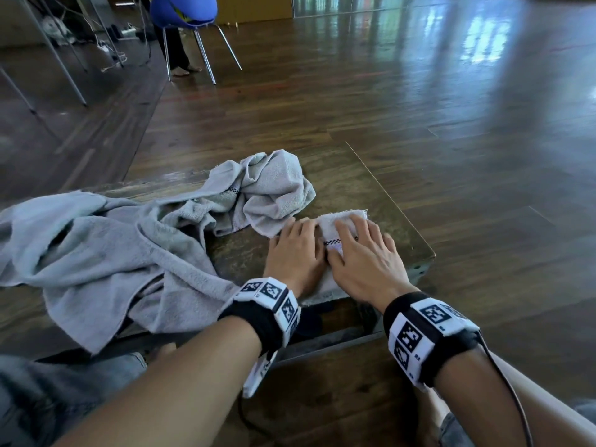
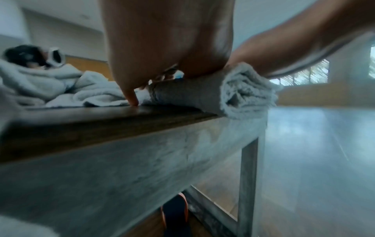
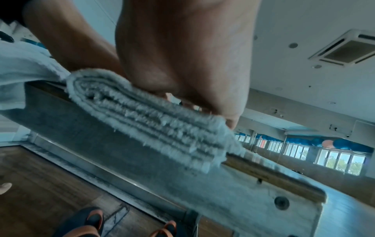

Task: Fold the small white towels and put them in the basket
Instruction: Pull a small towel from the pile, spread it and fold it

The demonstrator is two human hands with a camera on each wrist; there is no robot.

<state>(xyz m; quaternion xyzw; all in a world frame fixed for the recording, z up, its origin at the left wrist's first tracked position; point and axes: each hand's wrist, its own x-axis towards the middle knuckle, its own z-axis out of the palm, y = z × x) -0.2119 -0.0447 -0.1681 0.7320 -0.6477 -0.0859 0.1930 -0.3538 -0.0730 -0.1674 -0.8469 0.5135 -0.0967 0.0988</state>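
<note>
Towel [image 1: 342,225] under the hands is folded into a thick, narrow pad of several layers; its stacked edges show plainly in the right wrist view, and it lies at the near edge of the table [image 1: 371,188]. This one looks close to finished, needing at most a last press before it goes to the basket. No basket shows in any view, so the putting-away is not yet done, and I cannot tell where it must be carried.

To the left of the grip, just beside the left fingers, lies a heap [image 1: 264,185] of crumpled towels, and further left a large grey cloth [image 1: 80,246] hangs over the table's edge. By my judgement most of the folding is left.

Left hand [image 1: 296,250] lies palm down on the pad's left half, fingers straight and together, pressing rather than gripping; in its wrist view the thumb tip touches the tabletop beside the pad. Right hand [image 1: 361,250] lies flat on the right half, fingers spread and slightly bent over the top, holding nothing. Both wrists are low, forearms reaching forward, the hands side by side and touching.
</note>
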